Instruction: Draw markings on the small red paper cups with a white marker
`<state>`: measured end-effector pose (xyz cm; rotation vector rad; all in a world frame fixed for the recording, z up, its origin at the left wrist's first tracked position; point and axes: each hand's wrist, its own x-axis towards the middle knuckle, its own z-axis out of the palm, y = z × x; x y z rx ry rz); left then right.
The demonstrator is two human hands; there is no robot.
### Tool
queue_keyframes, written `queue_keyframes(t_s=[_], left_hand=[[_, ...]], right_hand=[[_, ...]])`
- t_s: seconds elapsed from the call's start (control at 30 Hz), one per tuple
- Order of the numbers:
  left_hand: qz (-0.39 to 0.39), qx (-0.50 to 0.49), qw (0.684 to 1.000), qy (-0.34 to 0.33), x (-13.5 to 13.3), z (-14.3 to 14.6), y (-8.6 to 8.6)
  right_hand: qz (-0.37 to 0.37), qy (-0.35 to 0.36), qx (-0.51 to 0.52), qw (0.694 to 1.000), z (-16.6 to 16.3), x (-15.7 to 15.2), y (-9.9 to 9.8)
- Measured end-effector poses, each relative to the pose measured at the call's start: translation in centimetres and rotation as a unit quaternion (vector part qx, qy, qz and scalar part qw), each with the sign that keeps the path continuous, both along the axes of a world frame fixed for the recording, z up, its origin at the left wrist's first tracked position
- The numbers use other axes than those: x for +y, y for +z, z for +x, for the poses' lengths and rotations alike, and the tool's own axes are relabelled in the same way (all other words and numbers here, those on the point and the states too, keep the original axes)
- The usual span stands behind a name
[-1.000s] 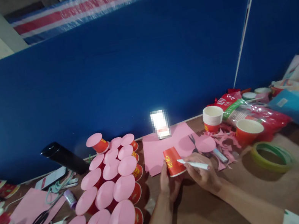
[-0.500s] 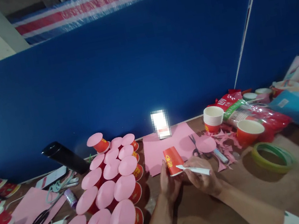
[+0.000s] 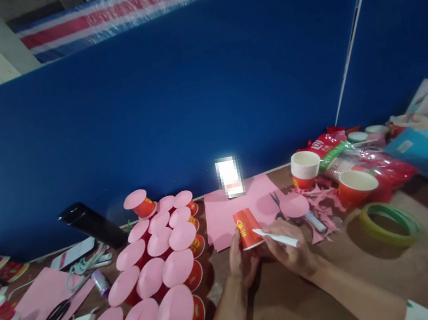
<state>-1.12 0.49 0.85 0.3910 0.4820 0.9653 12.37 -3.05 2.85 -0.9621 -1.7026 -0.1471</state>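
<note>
My left hand (image 3: 242,261) is closed around a red paper cup (image 3: 247,228), holding it bottom-up over the pink paper sheet (image 3: 223,214) on the brown table. A white pen (image 3: 276,237) is gripped in my right hand (image 3: 292,253), with its tip touching the cup's rim on the right side. Behind the pen lie small scissors (image 3: 276,205) and a cut pink paper disc (image 3: 294,205).
Several red cups capped with pink discs (image 3: 164,279) crowd the left. Pink scraps (image 3: 321,202), open red cups (image 3: 354,186), a cup bag (image 3: 363,161) and a green tape ring (image 3: 388,223) lie right. Black scissors (image 3: 59,313), a glue stick (image 3: 101,283) and a black bottle (image 3: 91,226) sit far left. A blue wall stands behind.
The cup has turned slightly in my left hand and the pen tip has shifted a little along its rim. Nothing else has moved.
</note>
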Motion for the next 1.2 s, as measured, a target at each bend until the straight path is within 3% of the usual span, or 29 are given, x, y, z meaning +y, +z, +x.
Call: queue_keyframes(t_s=[1.2], left_hand=[[0.02,-0.003,1.0,-0.014,-0.08,0.13,-0.18]], right_hand=[[0.002,-0.003,0.003,1.0,-0.06,0.1,-0.11]])
